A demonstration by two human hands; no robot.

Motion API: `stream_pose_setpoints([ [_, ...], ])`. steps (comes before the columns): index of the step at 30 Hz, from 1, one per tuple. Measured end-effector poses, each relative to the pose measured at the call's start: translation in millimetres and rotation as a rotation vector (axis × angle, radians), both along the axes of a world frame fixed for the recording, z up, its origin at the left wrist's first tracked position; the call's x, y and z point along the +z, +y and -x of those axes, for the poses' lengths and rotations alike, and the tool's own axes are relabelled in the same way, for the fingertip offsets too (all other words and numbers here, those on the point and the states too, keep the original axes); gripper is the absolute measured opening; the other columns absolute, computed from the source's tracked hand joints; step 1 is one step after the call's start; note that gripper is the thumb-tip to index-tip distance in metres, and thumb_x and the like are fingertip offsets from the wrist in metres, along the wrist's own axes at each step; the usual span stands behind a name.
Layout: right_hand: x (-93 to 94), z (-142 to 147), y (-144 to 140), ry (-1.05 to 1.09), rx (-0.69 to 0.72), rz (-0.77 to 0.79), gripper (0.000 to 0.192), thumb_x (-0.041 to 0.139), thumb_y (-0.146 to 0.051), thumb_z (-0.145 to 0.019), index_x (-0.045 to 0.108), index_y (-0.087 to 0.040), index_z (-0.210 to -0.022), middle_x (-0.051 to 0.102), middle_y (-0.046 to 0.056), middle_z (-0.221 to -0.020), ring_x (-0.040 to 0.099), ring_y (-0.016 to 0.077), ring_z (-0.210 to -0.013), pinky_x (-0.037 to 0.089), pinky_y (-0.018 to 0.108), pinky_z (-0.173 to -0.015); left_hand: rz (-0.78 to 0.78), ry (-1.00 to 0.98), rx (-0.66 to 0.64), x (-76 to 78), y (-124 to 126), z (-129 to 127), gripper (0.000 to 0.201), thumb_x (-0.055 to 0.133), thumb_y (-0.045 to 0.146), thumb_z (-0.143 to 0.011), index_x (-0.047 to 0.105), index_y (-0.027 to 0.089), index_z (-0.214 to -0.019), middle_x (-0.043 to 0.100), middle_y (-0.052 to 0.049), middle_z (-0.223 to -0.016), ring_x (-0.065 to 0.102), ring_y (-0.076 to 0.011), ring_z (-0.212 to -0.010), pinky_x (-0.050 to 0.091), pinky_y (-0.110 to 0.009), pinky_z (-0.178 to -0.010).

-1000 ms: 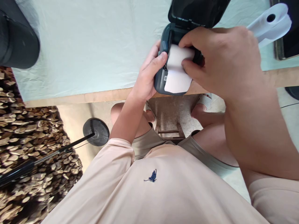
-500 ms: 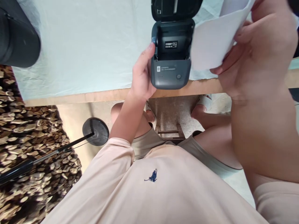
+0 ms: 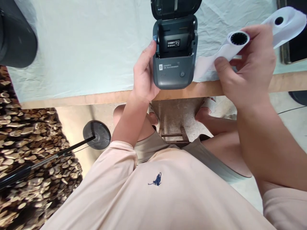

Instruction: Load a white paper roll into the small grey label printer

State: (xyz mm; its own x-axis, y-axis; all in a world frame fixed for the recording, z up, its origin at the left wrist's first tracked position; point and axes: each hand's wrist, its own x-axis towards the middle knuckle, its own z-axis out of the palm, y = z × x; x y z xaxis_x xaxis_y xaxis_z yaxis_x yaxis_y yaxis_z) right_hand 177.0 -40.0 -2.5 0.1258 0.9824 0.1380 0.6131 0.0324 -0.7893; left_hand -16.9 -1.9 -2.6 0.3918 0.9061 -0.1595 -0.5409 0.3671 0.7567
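My left hand grips the left side of a dark grey portable label printer over the table's front edge. The printer's lid stands open, and its paper bay holds no roll; a small printed sticker shows inside. To the right, my right hand is closed around a white paper roll with a black toothed core end. A loose flap of its paper hangs left toward the printer's side; whether it touches the printer I cannot tell. Some of my right fingers are hidden behind the roll.
Another white paper roll lies at the right by a dark flat device. A black cylindrical object stands at the table's left. A pale cloth covers the wooden-edged table. Stacked firewood and a round-based stand are below left.
My right hand has lowered and turned, bringing the roll's core end into view and uncovering the second roll. The printer, still in my left hand, has shifted slightly left and up.
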Motion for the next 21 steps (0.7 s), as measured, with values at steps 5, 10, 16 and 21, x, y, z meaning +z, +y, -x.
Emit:
stream_pose_setpoints([
  [5, 1.6, 2.2, -1.8, -0.156, 0.033, -0.127, 0.048, 0.039, -0.011, -0.068, 0.034, -0.021, -0.116, 0.047, 0.002, -0.1, 0.043, -0.0002, -0.077, 0.037, 0.015, -0.062, 0.001, 0.005, 0.016, 1.2, 0.1, -0.8, 0.035, 0.025, 0.032, -0.085, 0.058, 0.02, -0.088, 0.065, -0.005, -0.09, 0.044, -0.0211, -0.122, 0.04, -0.034, -0.101],
  [10, -2.8, 0.5, 1.0, -0.29, 0.122, -0.121, 0.043, 0.038, -0.01, -0.067, 0.044, -0.02, -0.108, 0.046, 0.003, -0.108, 0.045, 0.0063, -0.101, 0.044, 0.016, -0.071, -0.015, 0.072, 0.01, 1.2, -1.2, -1.0, 0.033, 0.029, 0.036, -0.084, 0.059, 0.023, -0.087, 0.064, -0.004, -0.097, 0.04, -0.0202, -0.125, 0.042, -0.033, -0.1],
  [16, -1.7, -1.7, 1.4, -0.391, 0.144, -0.1, 0.046, 0.043, -0.013, -0.067, 0.044, -0.024, -0.112, 0.049, -0.001, -0.11, 0.047, 0.0081, -0.104, 0.042, 0.026, -0.094, -0.033, 0.044, 0.015, 1.1, -2.1, -2.0, 0.037, 0.028, 0.033, -0.085, 0.059, 0.017, -0.092, 0.064, -0.008, -0.096, 0.04, -0.0202, -0.125, 0.039, -0.037, -0.104],
  [21, -3.7, -3.2, 3.2, -0.368, 0.11, -0.084, 0.038, 0.04, -0.02, -0.074, 0.043, -0.025, -0.111, 0.051, -0.001, -0.106, 0.05, 0.0052, -0.096, 0.044, 0.022, -0.087, 0.027, 0.047, 0.047, 3.1, -2.4, -2.0, 0.031, 0.034, 0.035, -0.082, 0.06, 0.022, -0.094, 0.064, -0.005, -0.102, 0.034, -0.0196, -0.13, 0.035, -0.035, -0.107],
])
